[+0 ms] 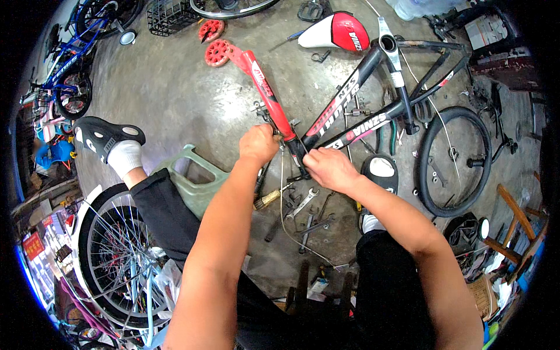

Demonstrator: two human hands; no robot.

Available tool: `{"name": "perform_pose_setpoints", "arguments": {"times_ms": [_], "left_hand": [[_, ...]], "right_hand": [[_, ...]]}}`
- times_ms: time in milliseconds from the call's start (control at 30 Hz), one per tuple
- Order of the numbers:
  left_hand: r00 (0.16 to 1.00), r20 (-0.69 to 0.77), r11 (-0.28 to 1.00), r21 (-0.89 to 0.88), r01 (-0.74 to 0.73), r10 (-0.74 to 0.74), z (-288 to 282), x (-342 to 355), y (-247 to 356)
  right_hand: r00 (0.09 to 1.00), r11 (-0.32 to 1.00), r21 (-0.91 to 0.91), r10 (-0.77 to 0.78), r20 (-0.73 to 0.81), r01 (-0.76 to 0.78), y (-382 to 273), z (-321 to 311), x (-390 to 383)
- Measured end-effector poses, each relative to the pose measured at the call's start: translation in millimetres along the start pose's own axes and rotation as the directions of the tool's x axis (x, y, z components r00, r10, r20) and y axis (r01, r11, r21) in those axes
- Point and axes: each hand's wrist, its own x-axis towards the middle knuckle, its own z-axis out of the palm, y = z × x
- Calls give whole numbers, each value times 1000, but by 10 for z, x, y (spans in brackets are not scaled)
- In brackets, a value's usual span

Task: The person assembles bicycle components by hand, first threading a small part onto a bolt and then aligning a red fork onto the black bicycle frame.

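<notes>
From far off, I'd say the work is about partway. The black frame (341,93) lies on the floor (163,99), reaching up and right from my two hands. The red tube (272,96) meets it at its near end. The seat (335,32) is off, and the tyre (421,160) lies apart on the right, so both look left to do if the bike is being built. I can't tell if it is being built or taken apart.

My left hand (259,144) is curled up by the low end of the red tube; I can't tell what is inside it. My right hand (329,168) has bent fingers close together, touching the frame's near end. I can't tell if they grip it. Spanners (304,203) lie just below.
</notes>
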Motion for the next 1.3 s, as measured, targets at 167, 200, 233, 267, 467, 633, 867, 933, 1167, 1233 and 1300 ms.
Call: {"name": "perform_pose_setpoints", "arguments": {"times_ms": [167,200,233,267,467,633,867,933,1167,1233,1300], "left_hand": [[999,-43,1000,20,-7,8,16,-13,12],[999,-52,1000,20,-11,12,12,-9,14],[998,-52,1000,14,-19,20,10,-15,15],[998,-51,1000,7,-25,25,4,-13,17],[1000,-7,1000,13,27,-26,-39,-25,46],[999,20,999,24,28,-28,-55,-29,62],[1000,-15,1000,-3,8,-8,-13,-25,22],[1000,-18,1000,4,6,-6,-3,-25,18],[1000,-19,1000,12,-1,1,-27,-31,34],[1000,-11,1000,15,-3,3,-28,-33,30],[1000,-8,1000,8,-5,5,-16,-31,21]], "right_hand": [[971,993,111,-8,-237,35,43,100,-64],[971,990,139,32,-239,1,46,70,-54],[967,985,175,53,-250,-9,36,36,-61],[961,978,209,64,-270,-7,31,8,-64],[984,993,120,23,-178,-1,96,95,-88],[953,994,74,97,-287,-79,28,162,-138],[849,877,391,416,-325,-280,124,-327,120],[842,855,432,439,-312,-286,290,-468,357],[867,757,462,496,53,-461,568,-724,961],[855,715,495,503,126,-494,589,-713,1054],[809,608,562,549,212,-560,632,-686,1135]]}}
